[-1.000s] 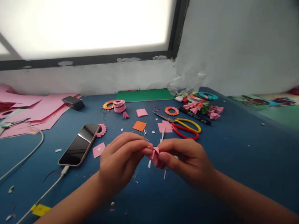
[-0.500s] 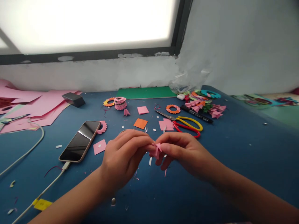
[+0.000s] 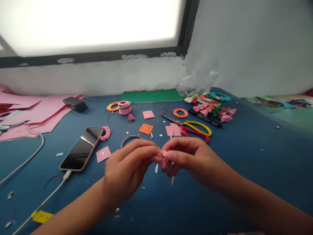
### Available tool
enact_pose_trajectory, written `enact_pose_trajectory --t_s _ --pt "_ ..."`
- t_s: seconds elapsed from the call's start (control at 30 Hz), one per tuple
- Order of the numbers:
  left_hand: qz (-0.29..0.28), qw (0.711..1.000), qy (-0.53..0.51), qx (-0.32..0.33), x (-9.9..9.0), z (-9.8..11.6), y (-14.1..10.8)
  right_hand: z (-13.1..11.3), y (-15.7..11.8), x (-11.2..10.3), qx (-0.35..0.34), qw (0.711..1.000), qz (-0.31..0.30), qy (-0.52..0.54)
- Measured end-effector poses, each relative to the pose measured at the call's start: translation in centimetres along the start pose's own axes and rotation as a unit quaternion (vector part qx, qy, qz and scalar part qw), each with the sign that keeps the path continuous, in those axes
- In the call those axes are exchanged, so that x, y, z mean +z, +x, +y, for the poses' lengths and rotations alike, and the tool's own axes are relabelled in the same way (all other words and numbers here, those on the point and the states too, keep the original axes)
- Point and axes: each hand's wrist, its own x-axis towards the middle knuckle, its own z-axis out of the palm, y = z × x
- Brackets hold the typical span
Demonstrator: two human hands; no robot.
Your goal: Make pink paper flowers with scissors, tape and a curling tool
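Between my two hands is a small folded pink paper flower (image 3: 164,158), held just above the blue table. My left hand (image 3: 132,166) pinches its left side between thumb and fingers. From the right, my right hand (image 3: 188,155) grips it with thumb and forefinger, the other fingers curled beneath. The fingers hide part of the folds. Just beyond the hands lie scissors (image 3: 195,128) with one yellow and one red handle, pink paper squares (image 3: 173,129) and an orange paper square (image 3: 146,129). A grey ring-shaped band (image 3: 129,137) shows behind my left hand.
A phone (image 3: 81,148) with a white cable lies left, near a pink square (image 3: 103,154). Large pink sheets (image 3: 36,111) and a dark block (image 3: 75,104) are farther back. A black marker (image 3: 205,118) lies beside piled paper flowers (image 3: 215,109). Paper scraps dot the blue table (image 3: 195,209).
The fingers have shifted slightly on the pink paper flower, and its folds face a little differently. More of the grey band shows behind my left hand. The view has moved slightly.
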Motion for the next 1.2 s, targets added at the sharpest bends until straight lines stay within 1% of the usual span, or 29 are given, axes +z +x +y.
enact_pose_trajectory --t_s 0.23,0.33,0.43,0.6,0.7,0.8,0.9,0.93,1.0,1.07,1.2 --pt "0.007 1.0 -0.013 -0.019 0.1 0.2 -0.1 -0.4 0.0 0.1 -0.016 0.999 0.01 -0.041" --pt "0.007 1.0 -0.008 -0.025 0.2 0.1 -0.2 -0.5 -0.1 0.2 -0.031 0.996 0.029 -0.077" --pt "0.011 1.0 -0.003 -0.014 0.2 0.0 -0.1 -0.5 -0.2 0.2 -0.044 0.992 0.046 -0.105" --pt "0.009 1.0 0.01 0.012 0.3 -0.1 -0.2 -0.2 -0.2 0.4 -0.049 0.99 0.067 -0.114" --pt "-0.005 0.999 0.04 0.025 0.3 0.0 -0.3 0.0 -0.3 0.4 -0.049 0.987 0.087 -0.128" --pt "-0.033 0.996 0.074 0.041 0.2 -0.1 -0.4 0.1 -0.3 0.2 -0.024 0.986 0.094 -0.138" --pt "-0.062 0.994 0.072 0.048 -0.1 -0.1 -0.4 0.1 -0.3 -0.1 0.019 0.988 0.076 -0.136" --pt "-0.068 0.994 0.071 0.047 -0.2 0.0 -0.3 0.0 -0.3 -0.2 0.023 0.988 0.069 -0.134" --pt "-0.068 0.994 0.07 0.047 -0.3 0.1 -0.2 -0.1 -0.3 -0.3 0.003 0.988 0.06 -0.139" --pt "-0.057 0.996 0.063 0.04 -0.2 0.1 0.1 -0.3 -0.3 -0.5 -0.047 0.983 0.057 -0.166" --pt "-0.05 0.998 0.021 0.029 0.1 -0.2 0.5 -0.7 -0.3 -0.7 -0.136 0.954 0.062 -0.259"
